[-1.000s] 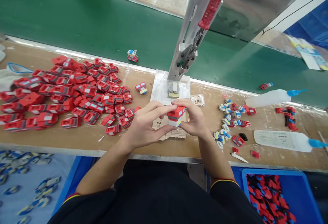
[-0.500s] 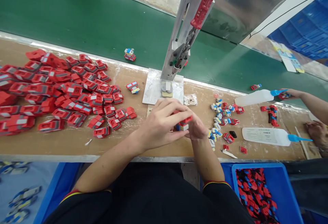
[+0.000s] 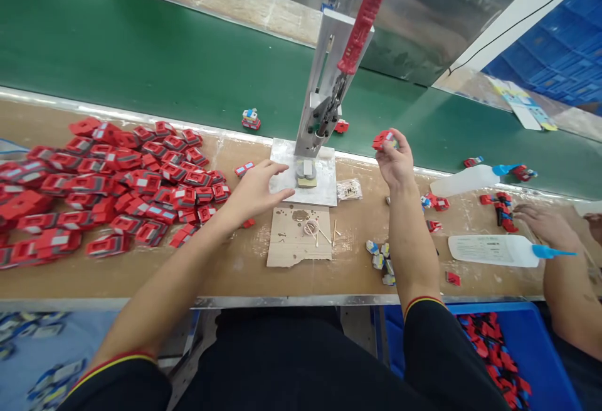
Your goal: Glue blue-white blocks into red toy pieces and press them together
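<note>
My right hand [image 3: 394,161] is raised near the edge of the green conveyor belt [image 3: 141,66], closed on a small red toy block piece [image 3: 383,140]. My left hand [image 3: 256,189] lies open, fingers stretched over the front left corner of the metal base plate [image 3: 324,186] of a hand press [image 3: 329,91] with a red lever. A big heap of red toy parts [image 3: 108,179] lies to the left of that hand. A cardboard scrap [image 3: 297,234] with thin sticks sits in front of the press.
Two small assembled toys [image 3: 251,119] [image 3: 342,126] ride on the belt. Small blue-and-white parts [image 3: 380,255], two glue bottles [image 3: 493,249] [image 3: 465,180] and a blue bin of parts [image 3: 493,348] are at the right, where another person's hand [image 3: 540,223] rests.
Both hands held the toy piece together over the cardboard. Now they have parted: the right lifted the piece toward the belt, the left reached to the press base. The camera view shifted.
</note>
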`<state>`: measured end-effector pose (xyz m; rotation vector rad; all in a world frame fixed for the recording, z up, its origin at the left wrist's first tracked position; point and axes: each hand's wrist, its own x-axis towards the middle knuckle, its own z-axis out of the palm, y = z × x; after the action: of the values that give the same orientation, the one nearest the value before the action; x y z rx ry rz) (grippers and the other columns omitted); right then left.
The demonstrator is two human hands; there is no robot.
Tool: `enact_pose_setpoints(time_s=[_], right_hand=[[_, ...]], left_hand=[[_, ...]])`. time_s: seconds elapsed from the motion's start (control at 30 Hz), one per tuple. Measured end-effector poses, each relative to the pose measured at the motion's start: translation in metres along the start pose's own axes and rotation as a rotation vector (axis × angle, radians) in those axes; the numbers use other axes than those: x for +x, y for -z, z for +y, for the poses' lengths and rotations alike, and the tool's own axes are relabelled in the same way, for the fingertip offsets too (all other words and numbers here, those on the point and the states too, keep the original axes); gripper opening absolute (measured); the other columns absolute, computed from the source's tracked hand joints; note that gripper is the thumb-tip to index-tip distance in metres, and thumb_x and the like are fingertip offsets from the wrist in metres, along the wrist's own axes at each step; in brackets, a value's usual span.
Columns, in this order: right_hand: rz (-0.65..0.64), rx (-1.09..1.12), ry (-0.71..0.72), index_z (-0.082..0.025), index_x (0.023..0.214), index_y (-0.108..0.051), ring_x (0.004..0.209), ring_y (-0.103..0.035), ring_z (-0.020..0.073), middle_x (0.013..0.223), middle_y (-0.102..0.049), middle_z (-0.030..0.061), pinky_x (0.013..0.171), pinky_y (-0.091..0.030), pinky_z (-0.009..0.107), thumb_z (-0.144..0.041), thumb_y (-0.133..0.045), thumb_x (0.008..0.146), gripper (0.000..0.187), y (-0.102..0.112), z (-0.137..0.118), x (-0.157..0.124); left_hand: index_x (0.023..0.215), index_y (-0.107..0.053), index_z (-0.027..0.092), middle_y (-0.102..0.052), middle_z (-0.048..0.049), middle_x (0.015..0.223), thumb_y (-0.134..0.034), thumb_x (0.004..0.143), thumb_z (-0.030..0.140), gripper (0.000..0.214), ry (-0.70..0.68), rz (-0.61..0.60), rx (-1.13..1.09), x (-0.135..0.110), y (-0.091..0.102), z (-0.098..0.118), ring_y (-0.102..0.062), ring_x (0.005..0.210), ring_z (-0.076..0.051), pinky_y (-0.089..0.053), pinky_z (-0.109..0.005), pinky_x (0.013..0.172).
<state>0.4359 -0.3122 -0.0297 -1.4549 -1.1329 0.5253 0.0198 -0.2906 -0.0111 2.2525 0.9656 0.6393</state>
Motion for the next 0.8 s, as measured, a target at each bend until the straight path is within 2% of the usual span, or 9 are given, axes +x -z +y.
enact_pose_setpoints(time_s=[0.07,0.13,0.2,0.3,0.43,0.57,0.63,0.7,0.8], right_hand=[[-0.055,-0.366,0.03,-0.028,0.132,-0.067,0.1,-0.07,0.0259,0.114,-0.075,0.0085,0.088,-0.063,0.045,-0.038,-0.067,0.082,0.051,-0.007,0.012,0.03],[-0.117,-0.577,0.041,-0.023,0.133,-0.069,0.109,-0.07,0.0296,0.117,-0.077,0.0105,0.103,-0.06,0.051,-0.029,-0.067,0.077,0.056,-0.018,0.016,0.048],[-0.195,-0.649,0.041,-0.022,0.135,-0.07,0.114,-0.069,0.0318,0.117,-0.079,0.0109,0.114,-0.055,0.055,-0.021,-0.069,0.072,0.062,-0.027,0.017,0.058],[-0.323,-0.751,0.028,-0.019,0.143,-0.067,0.111,-0.068,0.0325,0.11,-0.08,0.011,0.117,-0.053,0.057,-0.013,-0.068,0.072,0.071,-0.035,0.018,0.062],[-0.405,-0.838,0.02,-0.017,0.157,-0.054,0.116,-0.067,0.0332,0.127,-0.078,0.0159,0.117,-0.052,0.057,-0.006,-0.063,0.074,0.084,-0.032,0.021,0.059],[-0.371,-0.868,0.033,-0.014,0.165,-0.041,0.138,-0.059,0.0393,0.157,-0.058,0.0235,0.126,-0.044,0.063,-0.007,-0.058,0.076,0.092,-0.023,0.019,0.051],[-0.318,-0.872,0.053,-0.013,0.167,-0.037,0.147,-0.051,0.0431,0.164,-0.051,0.0253,0.13,-0.037,0.068,-0.011,-0.057,0.08,0.09,-0.021,0.013,0.043],[-0.262,-0.87,0.11,-0.014,0.166,-0.038,0.15,-0.047,0.0447,0.164,-0.05,0.0246,0.132,-0.032,0.071,-0.015,-0.055,0.085,0.083,-0.023,0.004,0.03],[-0.282,-0.864,0.249,-0.021,0.161,-0.045,0.153,-0.045,0.043,0.162,-0.054,0.0196,0.133,-0.033,0.069,-0.022,-0.055,0.091,0.071,-0.033,-0.018,0.005]], left_hand=[[0.139,-0.068,0.018,-0.073,-0.0144,0.142,-0.079,0.09,0.041,0.055,0.029,-0.052,0.012,0.027,-0.013,-0.004,-0.07,0.129,-0.033,-0.055,-0.052,0.117],[0.144,-0.064,0.016,-0.068,-0.0171,0.15,-0.081,0.087,0.04,0.065,0.05,-0.089,0.03,0.051,-0.027,-0.005,-0.066,0.138,-0.036,-0.051,-0.055,0.122],[0.148,-0.061,0.014,-0.064,-0.0202,0.156,-0.082,0.085,0.038,0.07,0.062,-0.124,0.031,0.067,-0.038,-0.006,-0.062,0.144,-0.038,-0.049,-0.056,0.125],[0.141,-0.066,0.014,-0.067,-0.0193,0.152,-0.084,0.082,0.033,0.064,0.04,-0.156,0.014,0.077,-0.045,-0.01,-0.065,0.141,-0.038,-0.05,-0.055,0.124],[0.129,-0.071,0.018,-0.074,-0.016,0.14,-0.082,0.083,0.025,0.048,0.019,-0.13,0.001,0.078,-0.046,-0.016,-0.071,0.132,-0.036,-0.054,-0.056,0.119],[0.126,-0.072,0.019,-0.076,-0.015,0.137,-0.082,0.085,0.024,0.042,0.024,-0.119,-0.022,0.077,-0.046,-0.019,-0.073,0.128,-0.034,-0.056,-0.054,0.115],[0.125,-0.073,0.019,-0.077,-0.014,0.135,-0.083,0.085,0.024,0.041,0.029,-0.116,-0.033,0.077,-0.046,-0.02,-0.074,0.125,-0.033,-0.057,-0.052,0.114],[0.124,-0.073,0.019,-0.078,-0.0138,0.133,-0.084,0.084,0.025,0.042,0.038,-0.111,-0.041,0.076,-0.046,-0.021,-0.074,0.124,-0.032,-0.057,-0.051,0.112],[0.125,-0.072,0.019,-0.079,-0.0142,0.132,-0.084,0.085,0.026,0.043,0.051,-0.107,-0.05,0.074,-0.047,-0.023,-0.074,0.123,-0.033,-0.057,-0.052,0.112]])
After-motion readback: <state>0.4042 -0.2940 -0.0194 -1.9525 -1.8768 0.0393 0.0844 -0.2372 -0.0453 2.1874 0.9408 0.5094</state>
